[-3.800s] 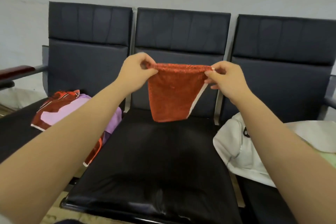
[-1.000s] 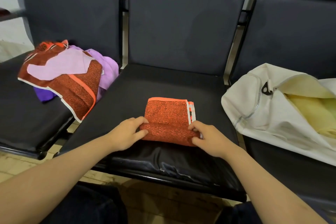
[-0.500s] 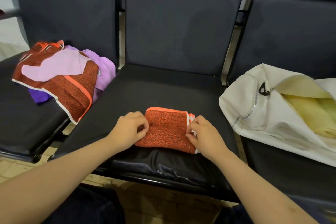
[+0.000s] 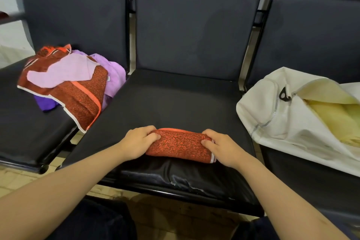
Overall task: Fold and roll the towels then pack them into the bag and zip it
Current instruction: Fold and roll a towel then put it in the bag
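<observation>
Towel roll near front edge of middle seat; left hand and right hand curled round its ends, likely to stop unrolling. White bag unzipped on right seat.

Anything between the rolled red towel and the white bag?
Head view: the right hand, gripping the rolled red towel at its end, then bare black seat up to the white bag.

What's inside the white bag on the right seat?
Through the white bag's open mouth, pale yellow fabric shows, likely a towel. The bag's cloth covers the rest, so how many are inside cannot be told.
</observation>
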Action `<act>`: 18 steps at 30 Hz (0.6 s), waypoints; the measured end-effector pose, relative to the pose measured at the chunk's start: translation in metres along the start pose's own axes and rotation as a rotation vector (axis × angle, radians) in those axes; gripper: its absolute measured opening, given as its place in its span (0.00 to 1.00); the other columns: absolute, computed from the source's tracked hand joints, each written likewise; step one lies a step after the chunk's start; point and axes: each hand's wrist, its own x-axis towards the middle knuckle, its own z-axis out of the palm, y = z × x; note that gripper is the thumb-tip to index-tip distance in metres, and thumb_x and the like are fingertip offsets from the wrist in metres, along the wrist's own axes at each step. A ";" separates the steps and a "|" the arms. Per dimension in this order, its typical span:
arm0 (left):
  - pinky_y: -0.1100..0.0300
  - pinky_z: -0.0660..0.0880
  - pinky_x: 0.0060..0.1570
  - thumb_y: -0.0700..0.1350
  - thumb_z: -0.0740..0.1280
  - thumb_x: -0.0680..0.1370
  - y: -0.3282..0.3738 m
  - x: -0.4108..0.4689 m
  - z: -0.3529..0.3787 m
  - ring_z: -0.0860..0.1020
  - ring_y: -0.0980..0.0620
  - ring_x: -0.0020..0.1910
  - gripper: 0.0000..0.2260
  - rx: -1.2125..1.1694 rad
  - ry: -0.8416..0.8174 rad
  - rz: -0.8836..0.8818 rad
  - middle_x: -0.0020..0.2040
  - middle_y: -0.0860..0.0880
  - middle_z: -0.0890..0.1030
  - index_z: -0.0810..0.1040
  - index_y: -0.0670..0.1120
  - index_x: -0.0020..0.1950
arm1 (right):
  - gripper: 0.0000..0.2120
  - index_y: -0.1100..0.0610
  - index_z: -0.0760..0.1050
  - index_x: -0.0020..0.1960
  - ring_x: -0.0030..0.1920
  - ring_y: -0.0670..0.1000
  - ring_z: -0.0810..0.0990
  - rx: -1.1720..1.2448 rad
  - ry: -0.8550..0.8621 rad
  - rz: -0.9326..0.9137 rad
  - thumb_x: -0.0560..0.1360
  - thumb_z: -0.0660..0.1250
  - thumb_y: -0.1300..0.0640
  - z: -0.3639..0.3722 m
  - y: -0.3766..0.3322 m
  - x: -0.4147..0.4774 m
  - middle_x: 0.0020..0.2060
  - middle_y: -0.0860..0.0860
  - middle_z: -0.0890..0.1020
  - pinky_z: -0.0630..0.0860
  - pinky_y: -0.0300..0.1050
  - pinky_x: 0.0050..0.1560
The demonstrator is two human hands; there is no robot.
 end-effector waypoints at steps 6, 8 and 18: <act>0.58 0.70 0.50 0.53 0.67 0.76 -0.001 0.013 0.016 0.76 0.48 0.47 0.14 0.023 0.125 -0.142 0.48 0.46 0.77 0.75 0.42 0.49 | 0.11 0.52 0.65 0.56 0.40 0.50 0.77 -0.210 0.021 0.095 0.79 0.60 0.46 0.004 0.005 0.007 0.43 0.50 0.76 0.73 0.50 0.43; 0.61 0.68 0.51 0.49 0.71 0.74 -0.001 0.014 0.017 0.74 0.49 0.45 0.12 0.039 0.242 0.034 0.49 0.47 0.71 0.73 0.45 0.51 | 0.10 0.50 0.67 0.55 0.44 0.50 0.76 -0.289 0.123 -0.019 0.78 0.64 0.50 0.004 0.005 0.010 0.48 0.48 0.72 0.74 0.49 0.45; 0.56 0.63 0.64 0.77 0.48 0.64 0.000 0.006 0.010 0.74 0.50 0.60 0.43 0.728 0.024 0.402 0.59 0.50 0.77 0.68 0.49 0.67 | 0.31 0.49 0.67 0.67 0.57 0.48 0.75 -0.397 -0.065 -0.139 0.71 0.68 0.35 0.007 0.009 0.005 0.58 0.47 0.76 0.73 0.46 0.58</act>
